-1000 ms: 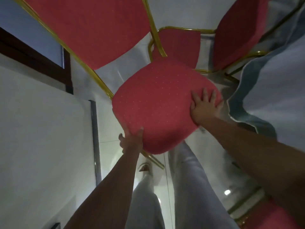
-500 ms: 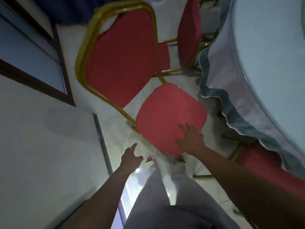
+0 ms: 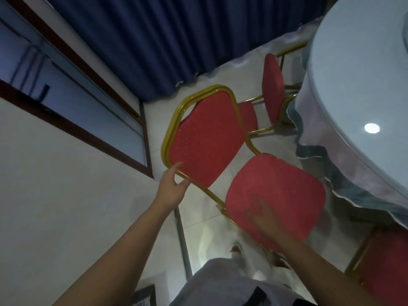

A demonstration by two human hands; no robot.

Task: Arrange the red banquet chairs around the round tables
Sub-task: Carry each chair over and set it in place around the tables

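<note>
A red banquet chair (image 3: 276, 195) with a gold metal frame stands on the tiled floor right in front of me, its backrest (image 3: 205, 142) towards the wall. My left hand (image 3: 171, 188) reaches to the lower edge of the backrest frame, fingers spread and touching the gold tube. My right hand (image 3: 263, 215) is blurred and lies over the near part of the seat cushion. The round table (image 3: 357, 102) with a pale blue cloth fills the right side. A second red chair (image 3: 272, 89) stands at the table further back.
A white wall with a dark-framed window (image 3: 72, 102) runs along the left. Dark blue curtains (image 3: 165, 40) hang at the back. Another red chair (image 3: 384, 268) sits at the lower right under the table's edge. My legs in light trousers (image 3: 231, 281) are below.
Both hands let go of the seat they gripped. The chair now stands lower on the floor. My left hand has risen to the backrest frame and my view has tilted upward.
</note>
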